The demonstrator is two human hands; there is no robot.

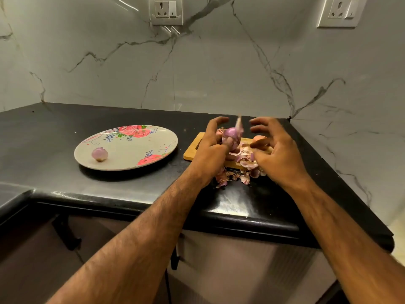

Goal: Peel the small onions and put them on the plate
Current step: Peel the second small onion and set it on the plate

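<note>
**First:** Fingers (pixel 229 141) of our left hand (pixel 211 148) close round a small purple onion with a strip of papery skin standing up from its top (pixel 231 133), held above the pale wooden cutting board (pixel 192 150) on the black stone counter (pixel 131 185). The thumb presses the bulb's near side; the forefinger curls clear above it.

**Second:** Our right hand (pixel 278 154) hangs just beside it, fingers spread and curved, gripping nothing that we can see. A blurred flap of skin (pixel 239 123) rises between the two hands, touching neither fingertip as far as we can tell.

**First:** We judge the bulb light and firm, its peeled flesh smooth and likely slippery. A pinch across its widest part looks safest, leaving tip and root free.

**Second:** The skin looks thin, dry and brittle, so it probably tears in bits. We would take it low, where it joins the bulb, and pull along its length.

**First:** A heap of pink and purple peelings (pixel 243 163) covers the board and spills over its near edge onto the counter. An orange-tinted bulb (pixel 259 138) lies behind our right fingers, seemingly unpeeled.

**Second:** One peeled purple onion (pixel 99 154) already sits on the round grey plate painted with red roses (pixel 157 137), well to the left of the board.
</note>
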